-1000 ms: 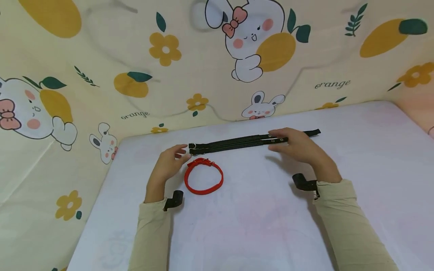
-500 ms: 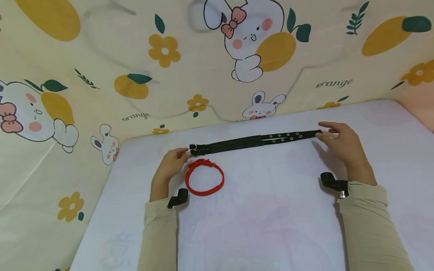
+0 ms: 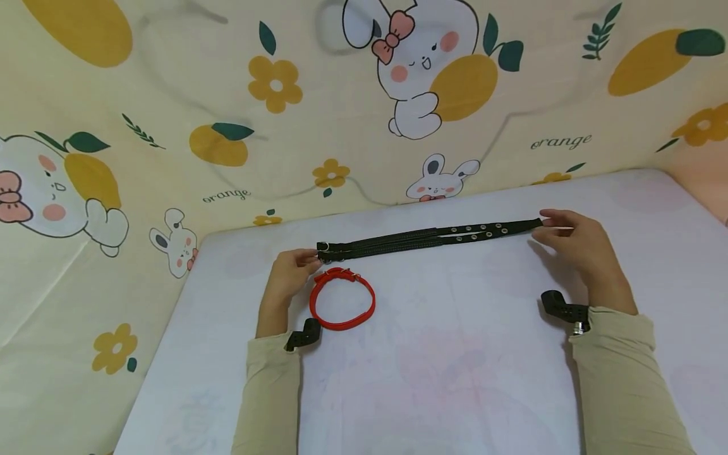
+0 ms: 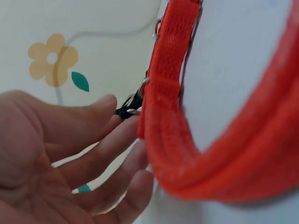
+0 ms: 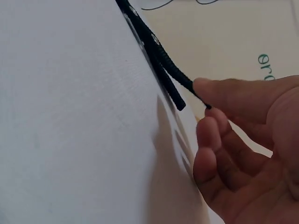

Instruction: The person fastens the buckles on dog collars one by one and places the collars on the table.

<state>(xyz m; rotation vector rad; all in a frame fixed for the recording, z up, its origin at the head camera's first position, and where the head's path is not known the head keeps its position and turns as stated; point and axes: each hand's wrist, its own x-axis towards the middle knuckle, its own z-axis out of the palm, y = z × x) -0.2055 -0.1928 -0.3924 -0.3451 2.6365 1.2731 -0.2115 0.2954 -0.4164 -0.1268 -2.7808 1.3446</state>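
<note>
Two black collars (image 3: 392,244) lie flat side by side across the back of the table, with metal eyelets near their right ends. At their left end, by a metal ring, the thumb and index finger of my left hand (image 3: 292,273) pinch the black webbing. The thumb and fingers of my right hand (image 3: 580,243) pinch the tip of one black collar. In the right wrist view that tip is lifted a little, and the other strap end (image 5: 175,95) lies lower, apart from the fingers. A red collar (image 3: 342,325), buckled into a loop, lies just right of my left hand.
The white table (image 3: 432,373) meets a cream printed cloth (image 3: 352,126) with rabbits and oranges, which hangs behind and at the left. A black wrist camera (image 3: 304,335) on the left sleeve sits at the red collar's edge.
My right hand has slid right, off the eyelets, to the black collars' right end and now pinches one tip. My left hand has moved slightly right onto the left end.
</note>
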